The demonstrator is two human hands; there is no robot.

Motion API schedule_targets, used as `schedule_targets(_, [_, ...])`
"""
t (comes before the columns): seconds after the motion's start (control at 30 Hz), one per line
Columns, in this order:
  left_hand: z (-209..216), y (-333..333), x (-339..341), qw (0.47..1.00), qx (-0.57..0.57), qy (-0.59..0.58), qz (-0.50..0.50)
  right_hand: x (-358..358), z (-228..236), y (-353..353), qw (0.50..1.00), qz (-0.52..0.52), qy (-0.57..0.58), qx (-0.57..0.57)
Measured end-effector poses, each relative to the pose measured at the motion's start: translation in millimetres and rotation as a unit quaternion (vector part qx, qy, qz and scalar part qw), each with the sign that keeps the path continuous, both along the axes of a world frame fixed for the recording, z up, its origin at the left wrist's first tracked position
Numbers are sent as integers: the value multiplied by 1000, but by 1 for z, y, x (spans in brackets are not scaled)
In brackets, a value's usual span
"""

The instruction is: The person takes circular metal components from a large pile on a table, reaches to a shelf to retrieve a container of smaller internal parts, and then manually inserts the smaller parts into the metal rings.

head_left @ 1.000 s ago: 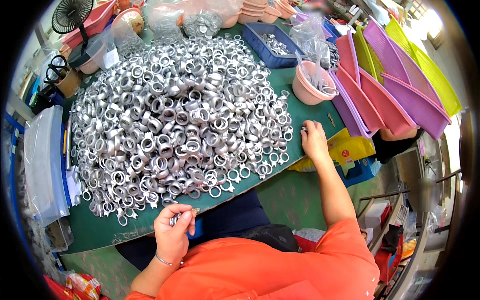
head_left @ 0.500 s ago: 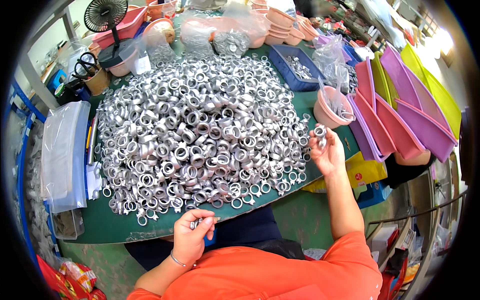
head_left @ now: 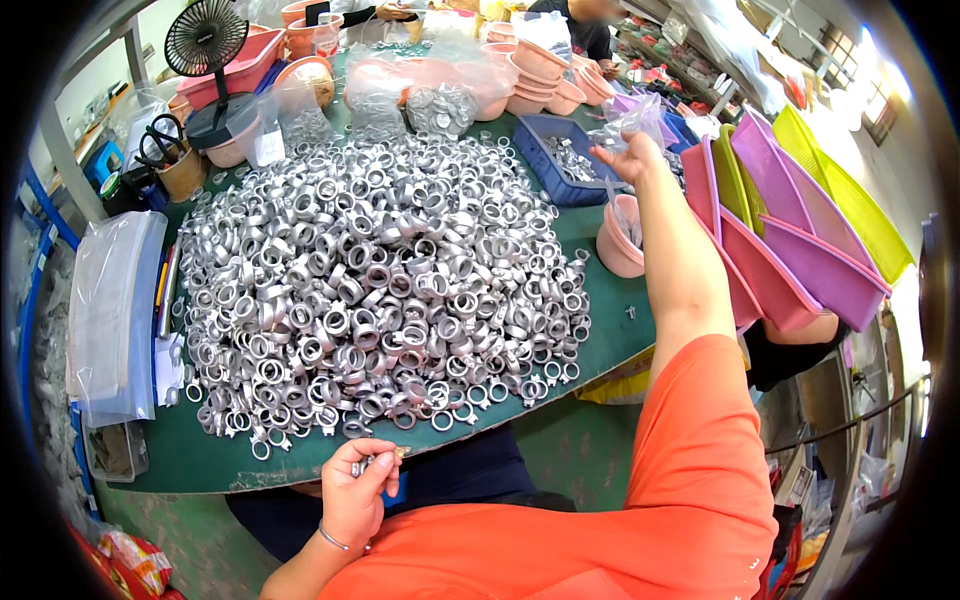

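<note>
A big heap of silver metal rings [head_left: 380,280], many with small lugs, covers the green table in front of me. At the near edge of the table, my left hand [head_left: 352,492] is closed around shiny metal pieces that look like the same rings. A small brass-coloured bit [head_left: 402,452] shows at its fingertips. My right hand [head_left: 632,160] reaches far to the right, palm up with fingers stretched, and no ring shows in it. It is beside a blue bin [head_left: 545,180] of metal parts and a clear plastic bag [head_left: 650,118]. A pink bucket [head_left: 618,250] stands below it, partly behind my forearm.
Pink, purple and green baskets [head_left: 790,250] lean in a stack at the right. A black fan [head_left: 207,45], a holder with scissors [head_left: 182,172] and plastic bags of parts [head_left: 440,108] stand along the far side. A clear plastic box [head_left: 115,310] lies left. Other people work beyond.
My right hand has moved away and up, past the pink bucket to the blue bin; the rings at its fingertips no longer show. My left hand stays closed near the table edge. The view has shifted slightly.
</note>
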State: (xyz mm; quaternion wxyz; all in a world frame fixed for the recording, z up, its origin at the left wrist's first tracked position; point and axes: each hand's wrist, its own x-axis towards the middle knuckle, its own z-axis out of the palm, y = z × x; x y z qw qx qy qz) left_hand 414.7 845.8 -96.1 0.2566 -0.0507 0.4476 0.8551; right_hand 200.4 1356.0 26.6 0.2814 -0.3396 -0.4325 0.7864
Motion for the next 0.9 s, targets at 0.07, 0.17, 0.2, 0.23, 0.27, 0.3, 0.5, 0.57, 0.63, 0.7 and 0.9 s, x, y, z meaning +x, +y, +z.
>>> schedule_targets(0.07, [-2,-3,2,1000,-3,0,-4,0,-11,17,996,-32,-77,39])
schedule_targets(0.17, [-4,-6,-1,1000,-6,-5,-2,19,-27,14,978,53,-83,185])
schedule_targets(0.2, [-4,-6,-2,1000,-29,6,-5,31,-26,-8,968,92,-45,227])
schedule_targets(0.23, [-5,-5,-3,1000,-27,-6,-10,49,-21,-52,959,99,-9,264])
schedule_targets(0.27, [-5,-7,-4,999,-26,-16,-10,67,-18,-101,948,107,32,298])
schedule_targets(0.3, [-5,-8,-4,999,-24,-33,-14,84,-23,-131,924,177,38,337])
schedule_targets(0.5, [-15,-9,-5,995,8,-74,-62,196,-89,-282,605,417,74,674])
schedule_targets(0.57, [-14,-8,-4,994,3,-69,-81,206,-109,-297,583,367,62,722])
schedule_targets(0.63, [-14,-7,-3,994,1,-69,-82,209,-116,-299,583,333,49,739])
schedule_targets(0.7, [-14,-6,-2,994,0,-66,-86,209,-114,-299,575,313,37,755])
schedule_targets(0.9, [-16,-2,-1,995,9,-56,-79,221,-106,-299,701,409,11,584])
